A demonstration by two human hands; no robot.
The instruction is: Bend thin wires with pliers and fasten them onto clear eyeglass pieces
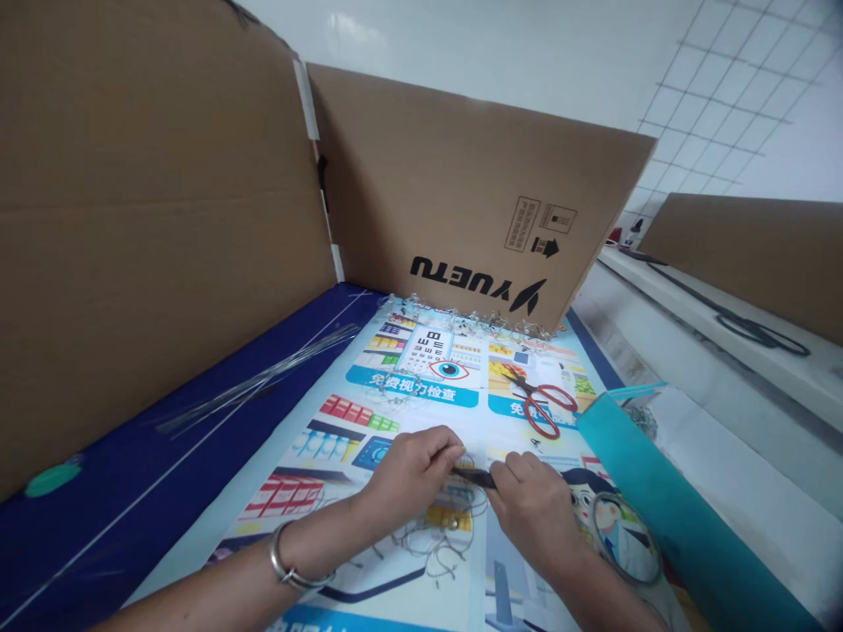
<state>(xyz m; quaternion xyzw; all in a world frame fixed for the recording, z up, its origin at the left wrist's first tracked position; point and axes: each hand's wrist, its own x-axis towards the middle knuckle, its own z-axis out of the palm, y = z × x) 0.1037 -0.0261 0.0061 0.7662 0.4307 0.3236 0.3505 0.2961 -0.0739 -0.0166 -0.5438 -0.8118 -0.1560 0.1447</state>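
My left hand [414, 461], a metal bangle on its wrist, is closed in a pinch. A thin wire loop [466, 459] shows at its fingertips. My right hand [535, 505] is wrapped round a dark tapered tool [475, 477] that looks like pliers; its handles are hidden in the palm. The tool's tip points left and meets my left fingertips. Under and between both hands lies a loose tangle of thin wire pieces [438, 540] on the printed poster sheet [421, 421]. Scissors with red handles [543, 408] rest beyond my right hand.
Cardboard panels [461, 175] stand at the back and left. Small wire pieces [454, 320] line the back panel's foot. Straight wires [263, 377] lie on the blue cloth. A wire coil [625, 537] is by my right forearm, beside a teal box [665, 474]. Black scissors [757, 329] lie on the ledge.
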